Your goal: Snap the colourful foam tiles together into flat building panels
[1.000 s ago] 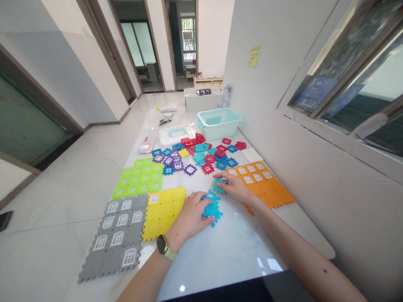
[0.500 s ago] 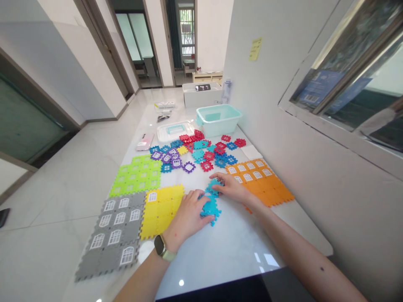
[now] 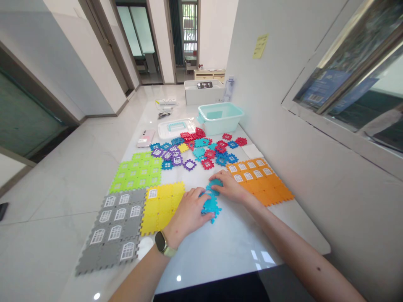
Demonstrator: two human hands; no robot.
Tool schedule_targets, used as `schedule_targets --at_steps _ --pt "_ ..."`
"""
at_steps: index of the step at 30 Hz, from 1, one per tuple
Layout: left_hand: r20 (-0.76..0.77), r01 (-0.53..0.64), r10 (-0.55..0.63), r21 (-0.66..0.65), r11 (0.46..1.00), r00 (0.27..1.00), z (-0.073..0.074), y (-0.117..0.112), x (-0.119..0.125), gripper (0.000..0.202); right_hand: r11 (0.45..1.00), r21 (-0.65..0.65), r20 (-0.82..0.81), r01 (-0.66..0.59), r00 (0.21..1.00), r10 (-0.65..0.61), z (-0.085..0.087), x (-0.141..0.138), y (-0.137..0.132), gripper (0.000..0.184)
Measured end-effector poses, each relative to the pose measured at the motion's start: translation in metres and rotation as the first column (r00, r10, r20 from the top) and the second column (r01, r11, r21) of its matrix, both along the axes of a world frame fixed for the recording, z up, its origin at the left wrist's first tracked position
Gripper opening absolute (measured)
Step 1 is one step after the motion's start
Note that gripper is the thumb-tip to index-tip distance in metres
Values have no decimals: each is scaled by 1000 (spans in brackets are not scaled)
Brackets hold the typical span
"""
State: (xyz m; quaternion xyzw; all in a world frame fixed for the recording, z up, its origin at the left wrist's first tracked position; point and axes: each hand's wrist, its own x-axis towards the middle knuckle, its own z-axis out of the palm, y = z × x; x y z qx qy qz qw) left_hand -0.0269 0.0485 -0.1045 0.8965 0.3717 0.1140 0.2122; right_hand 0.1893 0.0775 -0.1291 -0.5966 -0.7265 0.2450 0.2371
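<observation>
You had bright, sharp daylight from the far window [image 3: 189,16]; lamp glare spotted the glossy bench [image 3: 226,247], and the walls bowed at the edges.

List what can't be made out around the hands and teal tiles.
Head view:
The teal tiles: the left hand covers part, so no count.
The right hand: its fingers hide whether its tile is joined to the rest.
The wall note: writing too small.
The dark thing: cut off by the left edge.
</observation>
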Motion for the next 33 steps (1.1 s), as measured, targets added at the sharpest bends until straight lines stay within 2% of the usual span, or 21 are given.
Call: schedule_targets --at_steps 4,7,10,12,15,18,20,24,26,29,33 --pt "10 8 -8 9 1000 1000 -2 0 0 43 1000 -7 -23 -1 1000 1 -3 0 2 26" --pt "39 14 -14 19 1000 999 -2 3 -3 38 999 30 -114 -13 993 16 -4 4 3 22" --pt "74 -4 1 52 999 997 4 8 -7 17 995 36 -259 90 963 -77 -1 13 1 25" --pt "90 -30 24 66 997 996 7 10 -8 3 984 37 -300 175 941 -156 2 21 1 29" --pt "124 9 -17 64 998 992 7 10 -7 7 969 85 -283 233 938 -201 8 30 7 28" --pt "140 111 -119 66 992 983 1 6 -4 26 967 149 -200 208 964 -177 12 29 24 27" --pt "120 147 -153 56 988 981 -3 4 -2 32 969 188 -104 162 984 -145 14 21 41 27" --pt "75 135 -138 47 990 988 -3 -1 0 31 974 220 30 56 997 -64 15 -2 84 30" --pt "62 126 -129 52 991 990 -2 -2 0 31 972 233 108 -12 994 -13 15 -15 104 39" --pt "56 117 -120 45 992 991 -1 -3 0 33 972 209 235 -107 970 56 18 -31 126 53" --pt "69 140 -141 27 990 988 -1 1 -3 33 977 125 340 -174 932 123 24 -38 142 49"
